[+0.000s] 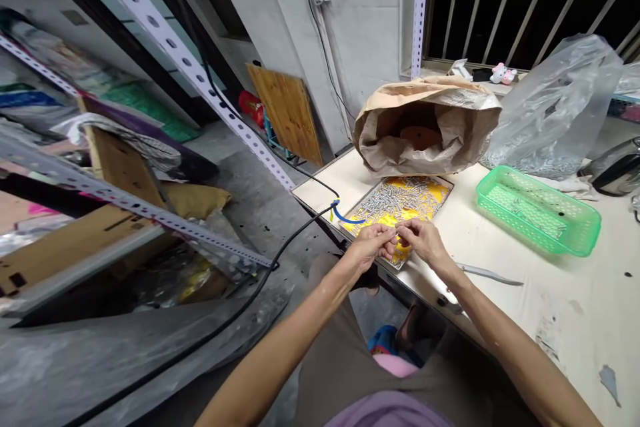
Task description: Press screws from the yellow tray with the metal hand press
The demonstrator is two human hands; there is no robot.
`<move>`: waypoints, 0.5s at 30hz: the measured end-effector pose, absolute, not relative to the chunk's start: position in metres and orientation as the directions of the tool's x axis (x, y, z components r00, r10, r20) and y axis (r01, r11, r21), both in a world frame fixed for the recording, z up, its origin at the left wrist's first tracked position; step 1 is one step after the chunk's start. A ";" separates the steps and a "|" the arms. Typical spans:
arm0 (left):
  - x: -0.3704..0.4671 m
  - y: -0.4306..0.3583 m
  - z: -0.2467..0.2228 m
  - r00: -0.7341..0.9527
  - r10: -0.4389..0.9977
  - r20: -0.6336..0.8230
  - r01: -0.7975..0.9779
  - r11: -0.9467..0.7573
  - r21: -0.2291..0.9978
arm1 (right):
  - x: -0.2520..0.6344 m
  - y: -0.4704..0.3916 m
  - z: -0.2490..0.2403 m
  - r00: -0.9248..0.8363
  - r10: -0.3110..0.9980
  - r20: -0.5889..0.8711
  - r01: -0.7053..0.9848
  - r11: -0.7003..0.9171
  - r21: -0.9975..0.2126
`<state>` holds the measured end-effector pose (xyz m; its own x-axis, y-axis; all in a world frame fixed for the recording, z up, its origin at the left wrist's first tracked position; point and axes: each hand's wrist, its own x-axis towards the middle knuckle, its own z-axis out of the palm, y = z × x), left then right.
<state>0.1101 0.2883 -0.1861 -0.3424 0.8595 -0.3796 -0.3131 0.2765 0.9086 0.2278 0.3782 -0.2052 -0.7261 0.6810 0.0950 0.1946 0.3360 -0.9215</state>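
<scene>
The person's left hand (373, 243) and right hand (421, 239) meet, fingertips pinched together, whether on anything one cannot quite tell, over a tray (440, 194) they partly hide, its small metal pieces (393, 199) lying beneath and just beyond the grip.

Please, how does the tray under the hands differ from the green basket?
The tray shows bright yellow inside; the basket is translucent green.
The tray is shallow, with a low rim; the basket has higher, perforated walls.
The tray is spread thickly with small metallic pieces; the basket holds far fewer small pieces.
Both rest on the pale table.
</scene>
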 end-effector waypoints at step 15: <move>0.189 0.282 -0.213 -0.036 0.949 -0.313 0.436 0.297 0.849 | 0.405 0.343 -0.190 -0.730 0.683 -0.018 0.629 0.662 -0.408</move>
